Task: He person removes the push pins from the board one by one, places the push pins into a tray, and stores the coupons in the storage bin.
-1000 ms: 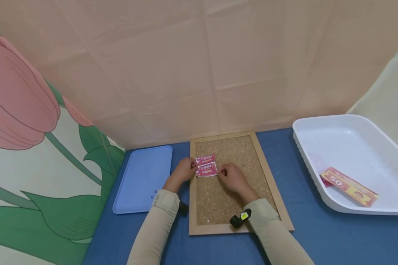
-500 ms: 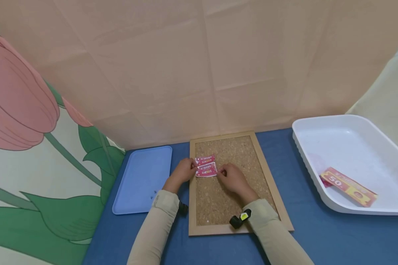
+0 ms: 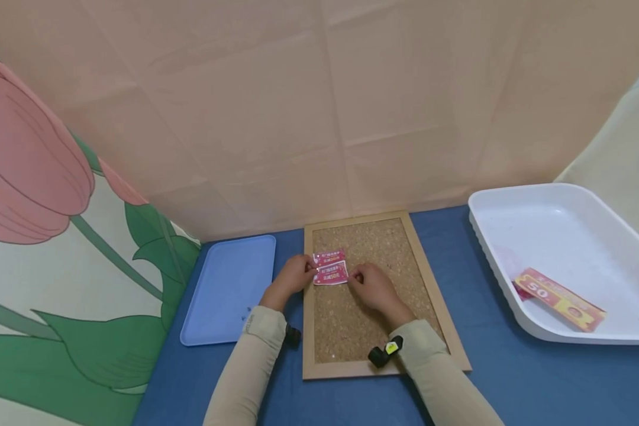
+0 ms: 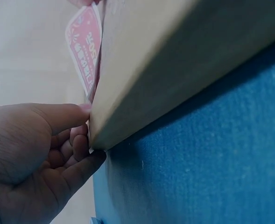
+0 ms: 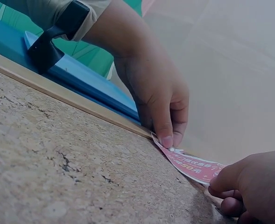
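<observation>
Two red paper coupons lie one above the other on the left part of a wood-framed cork board [image 3: 373, 337]. My left hand [image 3: 294, 273] pinches the left end of the lower coupon [image 3: 331, 274], right at the frame's edge. A small white thing like a pin head [image 5: 172, 149] shows at those fingertips in the right wrist view. The right hand [image 3: 374, 287] holds the same coupon's right end between thumb and curled fingers. Between the two hands the coupon bows slightly, as the right wrist view shows. The upper coupon [image 3: 327, 258] lies just beyond it.
A blue tray [image 3: 229, 290] with a few tiny bits sits left of the board. On the right, a white bin [image 3: 564, 225] holds a red-and-yellow coupon strip [image 3: 561, 300]. A small white speck [image 3: 333, 355] shows near the board's front. Blue cloth [image 3: 511, 384] covers the table.
</observation>
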Demonstrator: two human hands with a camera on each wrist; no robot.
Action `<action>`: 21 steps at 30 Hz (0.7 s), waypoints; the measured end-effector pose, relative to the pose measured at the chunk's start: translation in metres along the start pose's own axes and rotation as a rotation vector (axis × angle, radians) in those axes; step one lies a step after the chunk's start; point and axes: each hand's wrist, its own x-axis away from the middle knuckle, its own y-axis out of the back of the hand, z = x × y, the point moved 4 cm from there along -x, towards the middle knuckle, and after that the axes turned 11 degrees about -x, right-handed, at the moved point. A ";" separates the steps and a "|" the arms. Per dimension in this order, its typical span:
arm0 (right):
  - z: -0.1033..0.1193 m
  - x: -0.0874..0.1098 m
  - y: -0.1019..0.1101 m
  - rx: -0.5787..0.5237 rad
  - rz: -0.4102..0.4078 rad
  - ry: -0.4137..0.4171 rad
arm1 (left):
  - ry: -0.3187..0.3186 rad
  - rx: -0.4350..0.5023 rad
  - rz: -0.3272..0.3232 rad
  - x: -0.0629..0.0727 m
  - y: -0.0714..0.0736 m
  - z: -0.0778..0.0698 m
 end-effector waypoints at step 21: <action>0.000 -0.001 0.000 0.002 -0.001 0.010 | 0.034 -0.009 0.012 -0.001 -0.003 0.002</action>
